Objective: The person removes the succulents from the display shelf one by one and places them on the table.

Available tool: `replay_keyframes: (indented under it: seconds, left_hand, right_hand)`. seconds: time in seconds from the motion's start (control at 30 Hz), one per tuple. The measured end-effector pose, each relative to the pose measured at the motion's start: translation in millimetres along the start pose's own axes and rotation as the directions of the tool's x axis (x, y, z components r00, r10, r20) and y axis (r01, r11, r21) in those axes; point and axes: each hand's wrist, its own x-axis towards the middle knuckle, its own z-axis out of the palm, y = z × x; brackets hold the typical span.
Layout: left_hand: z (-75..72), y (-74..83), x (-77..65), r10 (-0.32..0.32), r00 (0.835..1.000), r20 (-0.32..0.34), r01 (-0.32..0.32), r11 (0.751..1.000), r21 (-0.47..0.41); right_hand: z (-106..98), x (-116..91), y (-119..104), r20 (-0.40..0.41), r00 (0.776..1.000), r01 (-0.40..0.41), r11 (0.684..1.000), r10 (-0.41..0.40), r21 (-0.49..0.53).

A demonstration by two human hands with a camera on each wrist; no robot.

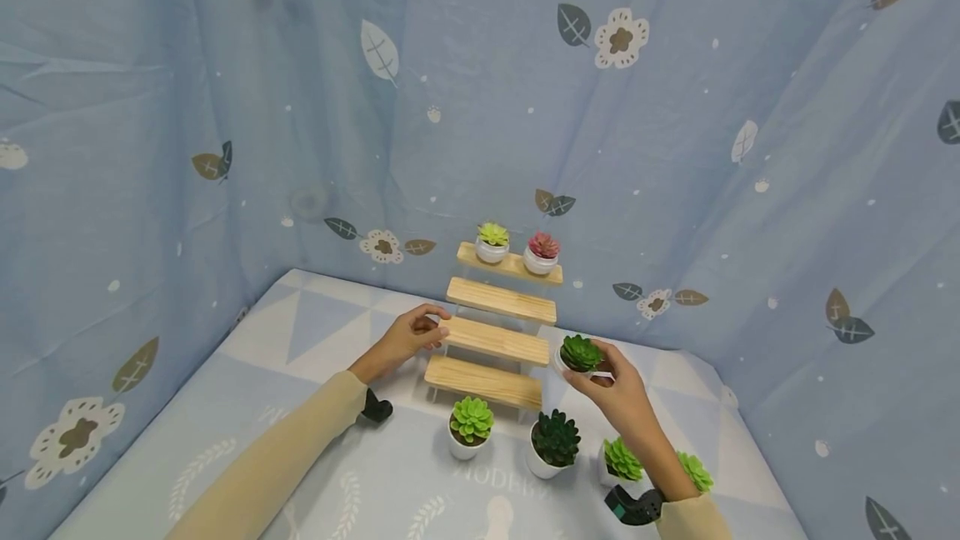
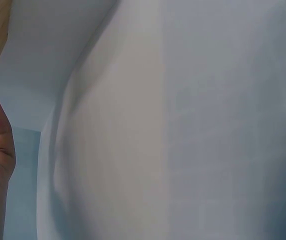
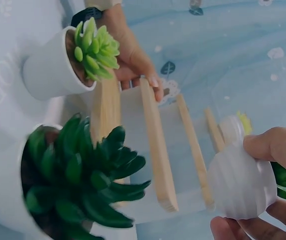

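Note:
My right hand (image 1: 618,386) holds a dark green potted succulent (image 1: 581,353) in a ribbed white pot, up beside the right end of the shelf stand. In the right wrist view, thumb and fingers grip the white pot (image 3: 243,182). My left hand (image 1: 408,336) grips the left end of a middle board of the wooden tiered stand (image 1: 495,340), thumb and forefinger at its corner. On the top board sit a yellow-green succulent (image 1: 492,242) and a red succulent (image 1: 542,252), both in white pots. The three lower boards are bare.
In front of the stand are a light green succulent (image 1: 471,426) and a dark green succulent (image 1: 553,442) in white pots. More light green succulents (image 1: 621,460) stand at the right, partly hidden by my right forearm. A blue patterned curtain (image 1: 480,107) hangs behind the table.

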Motion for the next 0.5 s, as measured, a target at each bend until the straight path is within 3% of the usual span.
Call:
replay_keyframes:
  seconds: [0.5]
  left_hand:
    - [0.5, 1.2, -0.9, 0.004, 1.000, -0.002, -0.004, 1.000, 0.005]
  right_hand:
    - [-21.8, -29.1, 15.1, -0.008, 0.993, -0.114, 0.993, 0.114, 0.019]
